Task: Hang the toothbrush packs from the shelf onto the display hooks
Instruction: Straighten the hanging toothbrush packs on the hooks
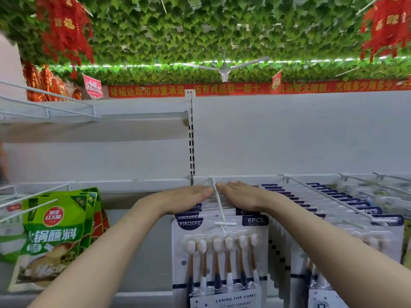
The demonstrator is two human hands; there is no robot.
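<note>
Head view: both hands lie flat on top of a row of toothbrush packs hung on one display hook.
Fingers, left hand: straight and together, palm down, tips just beside the hook rod; they grasp nothing and press on the pack tops.
Fingers, right hand: straight and together, palm down, tips just beside the rod from the other side; nothing is pinched.
Hook: a white rod running from the back rail toward the camera, passing between the two sets of fingertips and ending in a crossbar tip.
Toothbrush packs: hung in a close stack on this hook; the front pack sits at the crossbar, those behind lie under the palms. A second full row hangs on the hook to the right.
Step, as judged: squaring and pushing the stack back along the rod.
Risk 1: uneven pressure from the two palms could tilt the stack, so card tops bend or a hang hole tears.
Risk 2: a downward load on the rod could flex it or unseat it from the back rail.
Risk 3: the front pack hangs at the rod tip; a jolt could slip it off.
Wrists and forearms: both reach forward and slightly up, converging on the rod, wrists near level.
Surroundings: green sauce pouches hang well apart to the left; the upper shelf carries a wire rail.
</note>
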